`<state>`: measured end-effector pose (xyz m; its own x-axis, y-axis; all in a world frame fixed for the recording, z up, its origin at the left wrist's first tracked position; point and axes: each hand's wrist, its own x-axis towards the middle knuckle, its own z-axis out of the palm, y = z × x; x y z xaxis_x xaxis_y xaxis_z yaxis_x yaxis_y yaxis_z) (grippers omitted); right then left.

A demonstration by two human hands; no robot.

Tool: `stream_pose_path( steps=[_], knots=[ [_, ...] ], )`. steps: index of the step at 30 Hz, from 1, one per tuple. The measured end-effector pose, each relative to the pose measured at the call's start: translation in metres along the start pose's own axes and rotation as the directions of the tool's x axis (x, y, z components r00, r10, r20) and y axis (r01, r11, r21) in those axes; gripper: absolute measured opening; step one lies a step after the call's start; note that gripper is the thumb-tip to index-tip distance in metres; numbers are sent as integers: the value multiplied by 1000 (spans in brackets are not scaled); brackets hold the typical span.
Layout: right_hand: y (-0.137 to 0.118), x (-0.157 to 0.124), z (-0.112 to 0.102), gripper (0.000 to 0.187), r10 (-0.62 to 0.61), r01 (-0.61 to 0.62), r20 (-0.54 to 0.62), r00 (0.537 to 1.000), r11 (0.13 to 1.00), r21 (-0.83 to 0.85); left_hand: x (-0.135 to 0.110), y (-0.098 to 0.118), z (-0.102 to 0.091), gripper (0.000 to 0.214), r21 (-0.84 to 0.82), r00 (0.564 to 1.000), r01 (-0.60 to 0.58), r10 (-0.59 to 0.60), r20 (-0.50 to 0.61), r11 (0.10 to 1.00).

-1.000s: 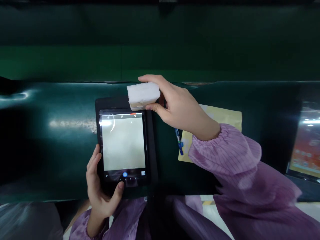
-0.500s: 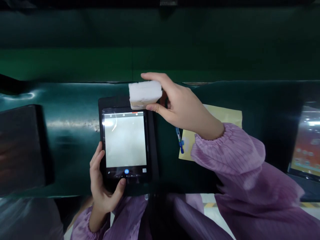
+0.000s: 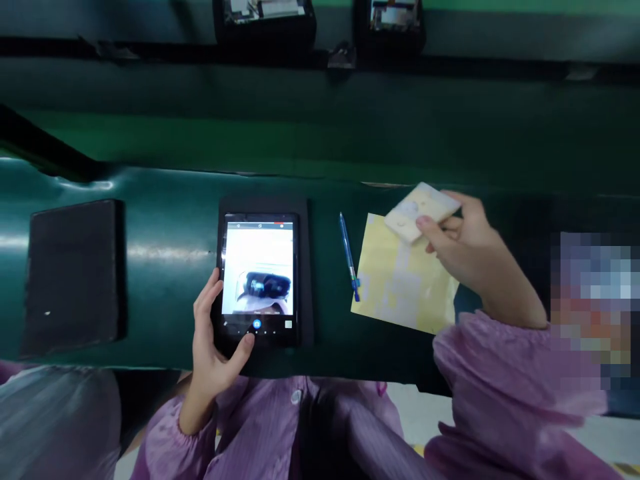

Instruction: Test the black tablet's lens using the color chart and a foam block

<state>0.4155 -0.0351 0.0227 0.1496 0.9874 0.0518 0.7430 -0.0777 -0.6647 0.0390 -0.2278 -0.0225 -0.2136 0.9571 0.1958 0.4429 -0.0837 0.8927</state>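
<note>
A tablet (image 3: 259, 273) lies on a dark pad (image 3: 303, 267), its lit screen showing a camera app with a dark object in the picture. My left hand (image 3: 213, 353) grips the tablet's lower left corner, fingers along the side and thumb at the bottom edge of the front. Between the thumb and fingers of my right hand (image 3: 463, 243) is a white foam block (image 3: 423, 208), tilted so a broad face with a few marks shows. It is held over the upper part of a yellow sheet (image 3: 400, 287). A blue pen (image 3: 349, 257) lies between the tablet and the sheet.
A black flat case (image 3: 73, 273) lies on the green bench (image 3: 165, 300) at left, near a dark bar (image 3: 45, 143). Two black trays (image 3: 265, 30) with parts stand on the raised ledge at the back. Another person's clothing shows at lower left. The far right is pixelated.
My right hand has carried the foam block right, from above the tablet's top edge to over the yellow sheet, turning it. The tablet screen went from plain pale to showing a dark object.
</note>
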Motion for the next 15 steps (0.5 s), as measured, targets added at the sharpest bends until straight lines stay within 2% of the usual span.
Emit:
stream_pose_path(
  steps=[2,3,6,8,10,11,13,15],
  knots=[
    [4,-5,-3,60,21,-25,-54,998,998,-65,0,-1,0,83,-10,1000,4,-4,-1,1000],
    [-2,-8,-5,61,-21,15,-101,995,998,-60,0,-1,0,82,-16,1000,6,-6,-2,1000],
    [-45,-20,-5,59,-227,243,-260,938,969,31,0,-2,1,81,-33,1000,10,-11,-9,999],
    [-80,-30,11,48,-298,350,-320,899,929,121,-1,-3,3,80,-42,1000,14,-15,-20,999],
    [-108,-43,39,43,-362,485,-356,861,796,362,-2,-6,4,80,-49,999,22,-23,-31,999],
    [-118,-51,57,44,-370,483,-318,873,741,466,-3,-7,5,79,-53,999,27,-29,-34,998],
    [-128,-68,90,45,-326,323,-114,938,711,625,-3,-8,7,77,-63,999,35,-37,-38,997],
    [-129,-85,115,42,-328,253,-3,945,720,646,-3,-10,8,75,-74,998,45,-49,-46,996]
  ],
)
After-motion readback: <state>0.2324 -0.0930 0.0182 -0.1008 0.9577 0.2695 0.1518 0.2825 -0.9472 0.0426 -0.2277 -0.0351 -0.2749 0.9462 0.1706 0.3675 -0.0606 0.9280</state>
